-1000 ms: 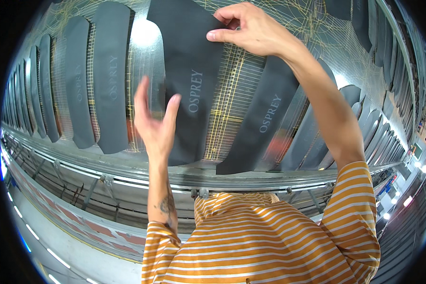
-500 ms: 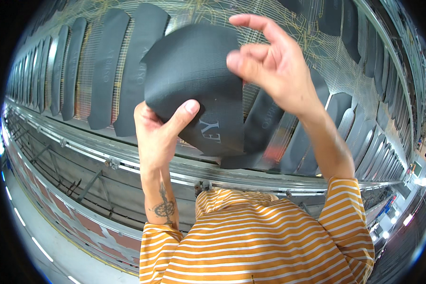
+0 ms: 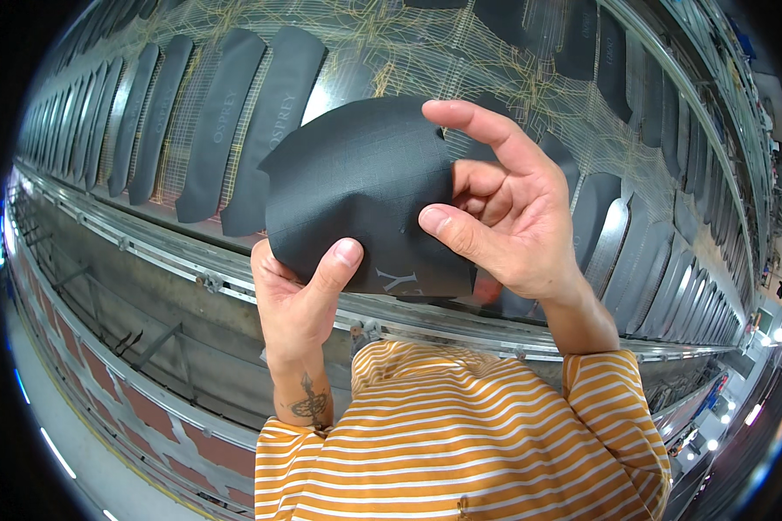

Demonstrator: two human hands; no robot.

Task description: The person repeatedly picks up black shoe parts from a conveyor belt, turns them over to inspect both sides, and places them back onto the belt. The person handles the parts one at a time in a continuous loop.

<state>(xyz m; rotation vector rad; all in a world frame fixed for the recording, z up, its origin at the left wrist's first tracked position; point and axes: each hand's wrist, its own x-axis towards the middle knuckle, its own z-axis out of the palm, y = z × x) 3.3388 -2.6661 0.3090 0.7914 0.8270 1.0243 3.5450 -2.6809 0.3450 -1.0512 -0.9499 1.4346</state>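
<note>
A flexible black leather-like panel (image 3: 347, 187) with pale lettering near its lower edge bends between my hands, above a metal frame's edge. My left hand (image 3: 297, 300) is closed on its lower left, thumb on the front and fingers hidden behind. At the right edge, my right hand (image 3: 521, 217) has its thumb against the front face, while the curled fingers pass partly behind. The right index finger is stretched out along the panel's upper right corner.
Rows of similar black panels (image 3: 222, 126) lie on a wire mesh (image 3: 391, 65) with yellowish strands, to both sides and beyond my hands. A metal rail (image 3: 139, 247) runs across in front of my body. Bare floor (image 3: 69, 438) shows at the lower left.
My right hand has come down and in to the panel's right edge from slightly above it. The panel has lowered and its bottom edge has folded up, hiding part of the lettering.
</note>
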